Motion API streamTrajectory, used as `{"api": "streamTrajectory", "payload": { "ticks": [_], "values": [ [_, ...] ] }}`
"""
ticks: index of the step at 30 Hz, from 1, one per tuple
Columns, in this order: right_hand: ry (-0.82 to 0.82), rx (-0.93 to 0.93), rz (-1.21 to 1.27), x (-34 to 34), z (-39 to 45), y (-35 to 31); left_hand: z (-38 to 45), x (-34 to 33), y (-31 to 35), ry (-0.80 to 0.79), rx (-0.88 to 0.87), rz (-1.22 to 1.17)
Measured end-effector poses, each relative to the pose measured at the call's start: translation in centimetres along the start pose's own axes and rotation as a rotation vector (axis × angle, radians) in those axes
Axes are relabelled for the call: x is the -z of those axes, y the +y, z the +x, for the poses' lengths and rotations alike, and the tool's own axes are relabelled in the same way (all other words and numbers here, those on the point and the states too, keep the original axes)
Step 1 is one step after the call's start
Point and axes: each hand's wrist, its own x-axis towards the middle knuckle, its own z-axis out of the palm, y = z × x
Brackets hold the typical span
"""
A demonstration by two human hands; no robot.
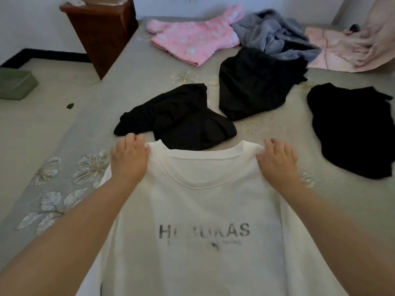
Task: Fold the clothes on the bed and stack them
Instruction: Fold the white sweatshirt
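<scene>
The left hand (129, 159) pinches the left shoulder of the white T-shirt (205, 221), fingers curled over the cloth; the right hand (277, 161) grips the right shoulder the same way. The shirt lies face up on the bed (149, 67), collar far, hem near — its long axis running straight toward the person. A black garment (179, 118) touches the collar's far edge; open bed lies left, little room beyond.
</scene>
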Motion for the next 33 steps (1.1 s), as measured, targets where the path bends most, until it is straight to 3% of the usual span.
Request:
{"api": "streamTrajectory", "payload": {
  "ticks": [2, 5, 10, 12, 17, 21, 26, 29, 31, 33],
  "values": [
    [-0.222, -0.048, -0.025, -4.7, -1.1, -0.6, -1.3, -4.8, 0.6, -0.194, 0.102, -0.024],
    [-0.316, -0.065, -0.067, -9.5, -5.4, -1.0, -5.8, -10.4, 1.7, -0.370, 0.112, 0.012],
    [-0.337, -0.391, -0.122, -10.3, -11.9, 2.5, -10.8, -12.9, 3.1, -0.390, 0.044, -0.127],
    [-0.304, -0.428, -0.108, -9.8, -12.4, 3.9, -11.1, -13.2, 4.3, -0.430, 0.011, -0.124],
    [-0.271, -0.381, -0.044, -8.2, -7.6, 10.0, -10.4, -14.4, 7.4, -0.478, -0.061, -0.097],
    [-0.393, -0.225, -0.265, -7.5, -2.4, 14.9, -9.5, -15.7, 9.1, -0.473, -0.064, -0.066],
    [-0.453, -0.213, -0.451, -10.3, -1.7, 13.2, -9.5, -15.9, 9.5, -0.439, -0.055, -0.040],
    [-0.233, -0.241, -0.248, -10.6, -3.7, 10.7, -9.4, -15.6, 9.6, -0.480, -0.053, -0.078],
    [-0.088, -0.062, -0.051, -10.3, -4.9, 7.4, -9.2, -15.0, 9.2, -0.491, -0.059, -0.214],
    [-0.178, 0.113, 0.056, -10.1, -5.8, 3.7, -9.2, -13.7, 8.3, -0.402, -0.019, -0.418]
  ]
}}
